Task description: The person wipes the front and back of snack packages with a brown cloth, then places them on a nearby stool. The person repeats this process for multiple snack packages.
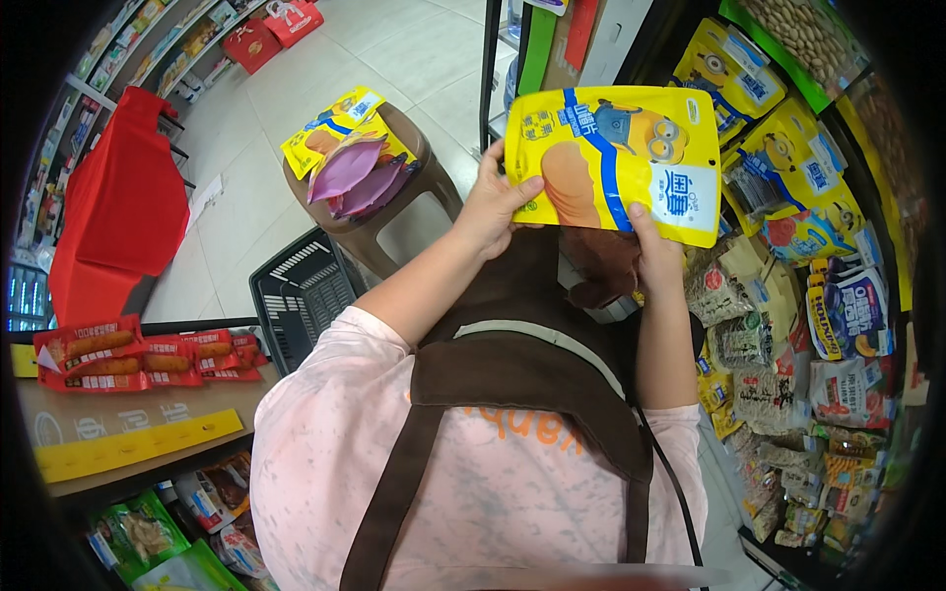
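Between my two hands is a yellow snack pouch, printed with a cartoon Minion, a brown fruit slice and writing. My left hand grips its lower left edge, thumb on the front. On the lower right edge, my right hand holds it with the thumb in front and the other fingers hidden behind. Below the pouch hangs a dark reddish-brown item, which I cannot identify. Several more pouches, yellow and purple, lie on a brown plastic stool to the left.
A dark shopping basket stands by the stool. Racks of packaged snacks line the right side, with yellow Minion pouches hanging near my right hand. Red sausage packs lie on a shelf at left, before a red cloth.
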Available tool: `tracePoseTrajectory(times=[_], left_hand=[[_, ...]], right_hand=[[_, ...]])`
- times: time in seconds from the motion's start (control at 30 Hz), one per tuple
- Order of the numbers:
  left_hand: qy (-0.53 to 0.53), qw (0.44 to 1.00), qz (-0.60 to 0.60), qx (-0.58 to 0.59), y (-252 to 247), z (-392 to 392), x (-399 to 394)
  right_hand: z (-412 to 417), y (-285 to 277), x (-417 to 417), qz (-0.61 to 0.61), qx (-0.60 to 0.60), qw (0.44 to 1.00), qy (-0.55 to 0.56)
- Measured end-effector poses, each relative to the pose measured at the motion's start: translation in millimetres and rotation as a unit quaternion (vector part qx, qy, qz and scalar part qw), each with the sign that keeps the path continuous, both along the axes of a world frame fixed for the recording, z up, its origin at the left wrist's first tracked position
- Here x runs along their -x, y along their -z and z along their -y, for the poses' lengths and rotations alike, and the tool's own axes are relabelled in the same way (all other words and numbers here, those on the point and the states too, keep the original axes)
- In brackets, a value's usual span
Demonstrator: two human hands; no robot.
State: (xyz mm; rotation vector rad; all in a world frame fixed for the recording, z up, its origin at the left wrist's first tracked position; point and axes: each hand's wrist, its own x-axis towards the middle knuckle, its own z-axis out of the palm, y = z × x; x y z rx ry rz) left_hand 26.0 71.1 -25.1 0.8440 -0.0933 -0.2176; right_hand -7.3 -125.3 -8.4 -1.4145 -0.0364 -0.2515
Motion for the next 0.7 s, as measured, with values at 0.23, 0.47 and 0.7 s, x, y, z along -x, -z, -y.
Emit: tracePoseTrajectory(times=[0.23, 0.47, 0.7], left_hand=[[-0.112, 0.988, 0.102, -0.014, -21, -29, -4], [-0.184, 0.969, 0.14, -0.085, -40, -65, 1], [-0.259, 0.941, 0.164, -0.144, -60, -126, -4]], right_hand=[[12, -3, -16, 0.05, -0.156, 0.986, 0.014], [-5, -10, -36, 0.052, -0.01, 0.996, -0.076], [-63, -42, -68, 0.058, 0.063, 0.977, -0.195]])
